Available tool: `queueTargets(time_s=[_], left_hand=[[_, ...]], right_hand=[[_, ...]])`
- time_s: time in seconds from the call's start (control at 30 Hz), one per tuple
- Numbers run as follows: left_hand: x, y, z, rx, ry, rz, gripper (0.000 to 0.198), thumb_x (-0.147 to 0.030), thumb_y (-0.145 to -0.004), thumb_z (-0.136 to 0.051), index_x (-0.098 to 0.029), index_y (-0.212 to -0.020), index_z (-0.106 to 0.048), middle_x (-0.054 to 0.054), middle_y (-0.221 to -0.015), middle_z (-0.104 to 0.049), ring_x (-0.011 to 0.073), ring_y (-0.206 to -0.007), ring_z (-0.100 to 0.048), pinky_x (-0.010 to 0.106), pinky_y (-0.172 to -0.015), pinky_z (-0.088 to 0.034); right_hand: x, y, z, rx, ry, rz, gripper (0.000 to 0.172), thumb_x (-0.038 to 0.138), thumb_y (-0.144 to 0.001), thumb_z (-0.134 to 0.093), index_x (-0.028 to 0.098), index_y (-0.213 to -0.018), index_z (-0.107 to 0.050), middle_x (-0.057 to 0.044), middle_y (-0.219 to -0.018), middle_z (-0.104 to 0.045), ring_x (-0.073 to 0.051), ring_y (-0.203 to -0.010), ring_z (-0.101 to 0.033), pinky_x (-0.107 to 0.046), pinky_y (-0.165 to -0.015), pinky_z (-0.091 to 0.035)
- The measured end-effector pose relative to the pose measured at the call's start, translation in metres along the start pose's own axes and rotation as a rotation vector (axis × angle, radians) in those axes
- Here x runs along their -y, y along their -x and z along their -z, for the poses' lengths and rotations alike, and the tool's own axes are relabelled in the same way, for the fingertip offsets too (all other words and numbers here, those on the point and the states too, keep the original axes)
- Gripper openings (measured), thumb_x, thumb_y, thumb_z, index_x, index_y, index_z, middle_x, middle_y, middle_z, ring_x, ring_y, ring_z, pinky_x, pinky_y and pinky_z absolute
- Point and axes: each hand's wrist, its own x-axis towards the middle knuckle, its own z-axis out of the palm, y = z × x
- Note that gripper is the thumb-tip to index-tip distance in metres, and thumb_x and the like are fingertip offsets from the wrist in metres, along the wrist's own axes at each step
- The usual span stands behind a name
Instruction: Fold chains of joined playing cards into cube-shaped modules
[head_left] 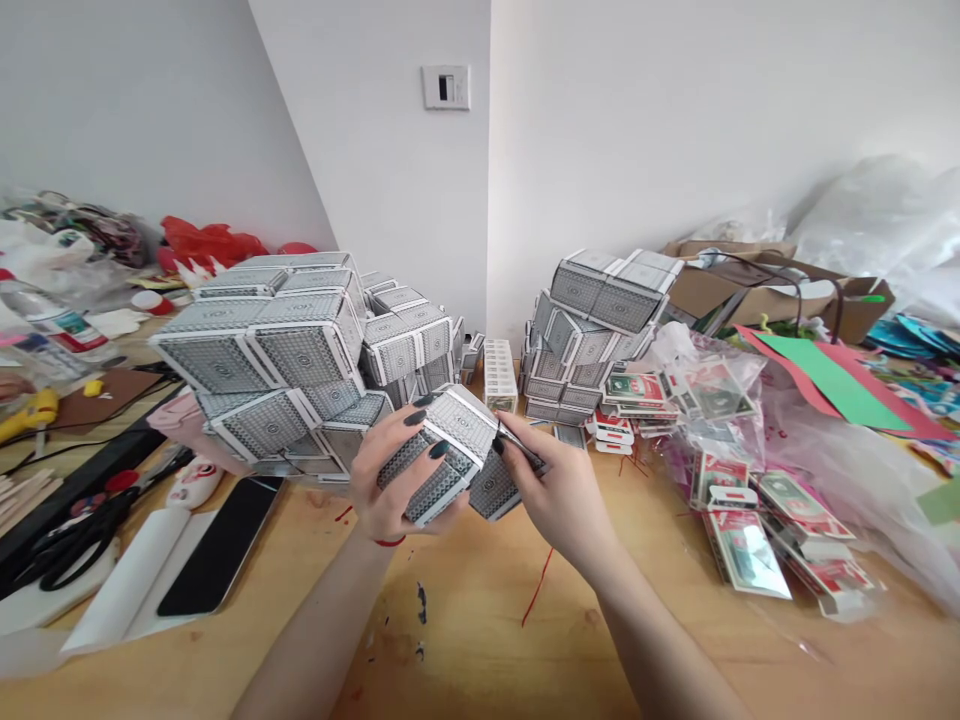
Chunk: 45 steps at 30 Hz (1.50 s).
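Observation:
My left hand (pixel 386 480) is wrapped round a folded block of grey patterned playing cards (pixel 450 440), held just above the wooden table (pixel 480 620). My right hand (pixel 555 495) pinches a loose card (pixel 517 445) at the block's right edge, with another card flap (pixel 491 490) hanging below. A large stack of the same card blocks (pixel 285 350) stands behind my left hand. A smaller stack (pixel 592 330) stands behind my right hand.
A black phone (pixel 217 545) on white paper and black scissors (pixel 75 540) lie at the left. Card packs in clear plastic (pixel 742 500) spread at the right, with a brown paper bag (pixel 765 285) and red and green sheets (pixel 832 385) behind.

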Motion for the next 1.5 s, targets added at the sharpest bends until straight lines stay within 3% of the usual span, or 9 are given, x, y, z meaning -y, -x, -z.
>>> queueTargets(time_s=[0.2, 0.4, 0.5, 0.63, 0.77, 1.0, 1.17, 1.5], left_hand=[[0.006, -0.007, 0.005, -0.027, -0.086, 0.024, 0.045, -0.041, -0.068, -0.061, -0.028, -0.110, -0.053, 0.010, -0.100, -0.052, 0.0256, -0.085, -0.058, 0.045, -0.064, -0.058], [0.011, -0.009, 0.008, -0.058, -0.047, 0.037, 0.052, -0.033, -0.061, -0.069, -0.025, -0.110, -0.054, 0.011, -0.106, -0.052, 0.0296, -0.091, -0.057, 0.052, -0.068, -0.055], [0.013, -0.005, 0.007, -0.077, -0.059, 0.037, 0.056, -0.036, -0.059, -0.070, -0.025, -0.111, -0.054, 0.011, -0.107, -0.051, 0.0311, -0.092, -0.057, 0.054, -0.069, -0.055], [0.019, 0.000, 0.007, -0.077, -0.018, 0.040, 0.058, -0.037, -0.058, -0.071, -0.029, -0.112, -0.052, 0.011, -0.116, -0.047, 0.0338, -0.098, -0.055, 0.058, -0.072, -0.054], [0.020, 0.002, 0.010, -0.035, -0.106, 0.073, 0.057, -0.033, -0.062, -0.069, -0.031, -0.115, -0.049, 0.011, -0.119, -0.045, 0.0329, -0.098, -0.055, 0.057, -0.071, -0.055], [0.015, -0.001, 0.013, -0.040, -0.193, 0.153, 0.050, -0.027, -0.061, -0.069, -0.028, -0.108, -0.051, 0.009, -0.115, -0.048, 0.0325, -0.101, -0.055, 0.055, -0.075, -0.055], [0.014, -0.005, 0.011, -0.055, -0.297, 0.136, 0.047, -0.029, -0.060, -0.068, -0.026, -0.105, -0.053, 0.009, -0.109, -0.052, 0.0291, -0.092, -0.059, 0.051, -0.071, -0.057], [0.009, -0.006, 0.009, -0.030, -0.252, 0.136, 0.044, -0.025, -0.064, -0.067, -0.024, -0.107, -0.055, 0.010, -0.112, -0.053, 0.0270, -0.094, -0.059, 0.047, -0.070, -0.058]], right_hand=[[-0.004, -0.005, 0.020, 0.152, -0.335, -0.126, 0.039, 0.039, -0.087, -0.048, 0.022, -0.120, -0.059, -0.005, -0.123, -0.061, -0.022, -0.117, -0.053, -0.039, -0.100, -0.041], [-0.007, -0.006, 0.018, 0.214, -0.552, -0.219, 0.044, 0.047, -0.084, -0.051, 0.019, -0.117, -0.061, -0.006, -0.118, -0.064, -0.024, -0.111, -0.058, -0.044, -0.100, -0.042], [-0.008, -0.006, 0.012, 0.133, -0.539, -0.228, 0.040, 0.048, -0.082, -0.054, 0.018, -0.108, -0.064, -0.008, -0.114, -0.066, -0.023, -0.106, -0.060, -0.042, -0.096, -0.045], [-0.009, -0.006, 0.006, -0.084, -0.519, -0.248, 0.031, 0.046, -0.075, -0.064, 0.018, -0.090, -0.061, -0.011, -0.116, -0.064, -0.024, -0.106, -0.060, -0.037, -0.085, -0.052], [-0.008, -0.005, 0.000, -0.136, -0.521, -0.262, 0.027, 0.043, -0.074, -0.066, 0.017, -0.077, -0.067, -0.012, -0.113, -0.065, -0.026, -0.108, -0.059, -0.040, -0.087, -0.052], [-0.006, -0.002, -0.013, -0.253, -0.628, -0.245, 0.023, 0.038, -0.077, -0.064, 0.020, -0.088, -0.074, -0.008, -0.113, -0.066, -0.028, -0.111, -0.057, -0.047, -0.098, -0.044], [-0.006, -0.002, -0.018, -0.277, -0.658, -0.223, 0.021, 0.035, -0.076, -0.065, 0.021, -0.089, -0.073, -0.008, -0.114, -0.066, -0.027, -0.112, -0.057, -0.044, -0.093, -0.049], [-0.003, 0.001, -0.018, -0.332, -0.632, -0.211, 0.017, 0.031, -0.077, -0.063, 0.018, -0.086, -0.071, -0.009, -0.112, -0.066, -0.026, -0.106, -0.060, -0.045, -0.093, -0.050]])
